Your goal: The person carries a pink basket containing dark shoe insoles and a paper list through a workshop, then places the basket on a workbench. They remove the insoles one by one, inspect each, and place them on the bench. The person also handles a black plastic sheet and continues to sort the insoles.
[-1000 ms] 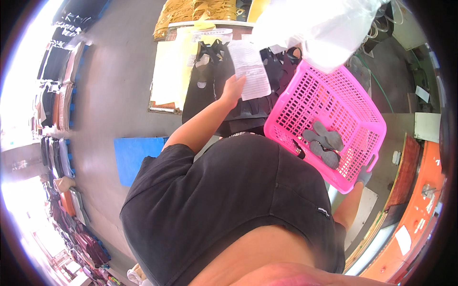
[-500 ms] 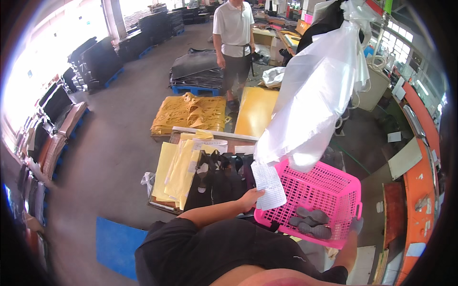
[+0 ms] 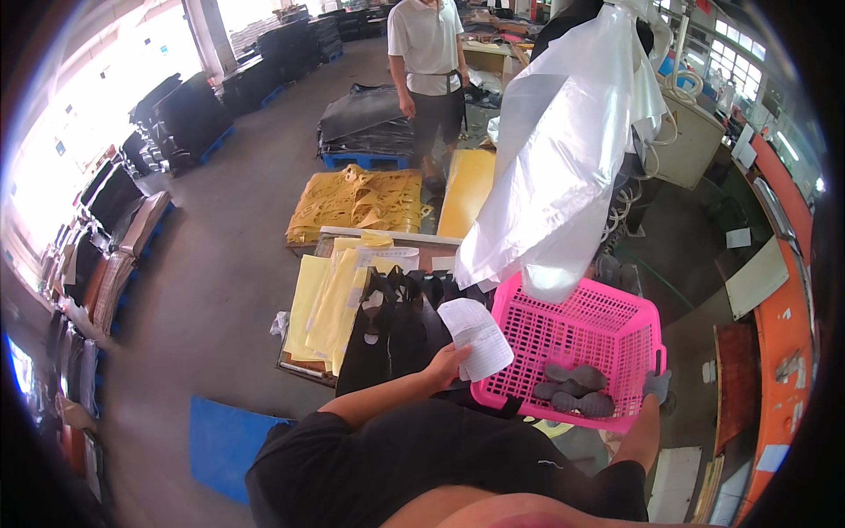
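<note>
In my left hand (image 3: 447,363), closed by its edge, is a white sheet of paper (image 3: 482,341) with rows of printing or writing. It is held up beside the left side of a pink plastic basket (image 3: 576,304). Several grey shoe soles (image 3: 583,403) lie in the basket's near right part. My right hand (image 3: 652,398) is at the basket's near right rim and appears closed on it. Grey material (image 3: 657,383) covers its fingers; whether that is a glove or a sole I cannot tell.
Left of the basket, yellow sheets (image 3: 321,304) and black cut pieces (image 3: 392,326) lie on a table. A clear plastic sheet (image 3: 563,167) hangs over the basket's far side. Yellow stacks (image 3: 356,207) stand beyond, near a person in a white shirt (image 3: 425,44). A blue board (image 3: 224,444) lies left.
The paper has moved slightly left and tilted in my left hand. The basket and my right hand sit a little higher in view; the whole view has shifted slightly.
</note>
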A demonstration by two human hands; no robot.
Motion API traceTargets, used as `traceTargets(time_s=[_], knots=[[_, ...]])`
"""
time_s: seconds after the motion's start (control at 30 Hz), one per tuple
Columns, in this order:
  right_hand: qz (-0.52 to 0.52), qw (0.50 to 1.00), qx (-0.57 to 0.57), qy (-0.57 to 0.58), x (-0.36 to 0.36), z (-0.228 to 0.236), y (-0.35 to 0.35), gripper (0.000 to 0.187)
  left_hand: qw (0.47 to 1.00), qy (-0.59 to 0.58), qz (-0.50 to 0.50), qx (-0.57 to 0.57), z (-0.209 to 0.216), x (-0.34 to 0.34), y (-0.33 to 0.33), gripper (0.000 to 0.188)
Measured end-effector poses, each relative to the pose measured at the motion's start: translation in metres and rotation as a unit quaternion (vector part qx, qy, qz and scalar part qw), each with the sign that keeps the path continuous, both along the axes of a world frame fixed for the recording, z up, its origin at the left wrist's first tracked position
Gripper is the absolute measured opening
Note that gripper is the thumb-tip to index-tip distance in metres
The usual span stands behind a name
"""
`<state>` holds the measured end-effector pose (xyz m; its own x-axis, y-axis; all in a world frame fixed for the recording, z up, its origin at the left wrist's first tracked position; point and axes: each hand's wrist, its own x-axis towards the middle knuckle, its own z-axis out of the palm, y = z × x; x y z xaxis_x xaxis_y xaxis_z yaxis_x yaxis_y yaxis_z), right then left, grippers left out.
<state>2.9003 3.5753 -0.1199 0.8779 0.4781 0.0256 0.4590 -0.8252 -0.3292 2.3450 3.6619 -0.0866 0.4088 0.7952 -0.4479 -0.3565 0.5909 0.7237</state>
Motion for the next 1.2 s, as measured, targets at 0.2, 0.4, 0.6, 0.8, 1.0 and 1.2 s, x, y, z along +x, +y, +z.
traceTargets(time_s=[0.2, 0.4, 0.6, 0.8, 1.0, 1.2], knots=[[-0.020, 0.994, -0.005, -0.111, -0.045, 0.023, -0.012, 0.066, 0.999, 0.007, 0.037, -0.017, -0.013, -0.035, -0.004, 0.033], [0.075, 0.984, 0.071, -0.143, -0.083, 0.012, -0.005, 0.065, 0.996, 0.084, 0.035, 0.009, -0.007, -0.059, 0.008, 0.031], [0.244, 0.962, 0.093, -0.085, -0.173, 0.019, 0.012, 0.063, 0.994, 0.085, 0.024, 0.066, -0.014, -0.080, 0.013, 0.030], [0.436, 0.890, 0.100, 0.085, -0.315, 0.038, 0.008, 0.063, 0.989, 0.117, 0.048, 0.079, -0.022, -0.105, 0.003, 0.030], [0.515, 0.843, 0.036, 0.151, -0.397, 0.054, -0.007, 0.065, 0.990, 0.102, 0.053, 0.087, -0.029, -0.117, 0.005, 0.033], [0.528, 0.844, 0.053, 0.084, -0.403, 0.047, -0.006, 0.057, 0.993, 0.074, 0.042, 0.080, -0.022, -0.117, -0.001, 0.034]])
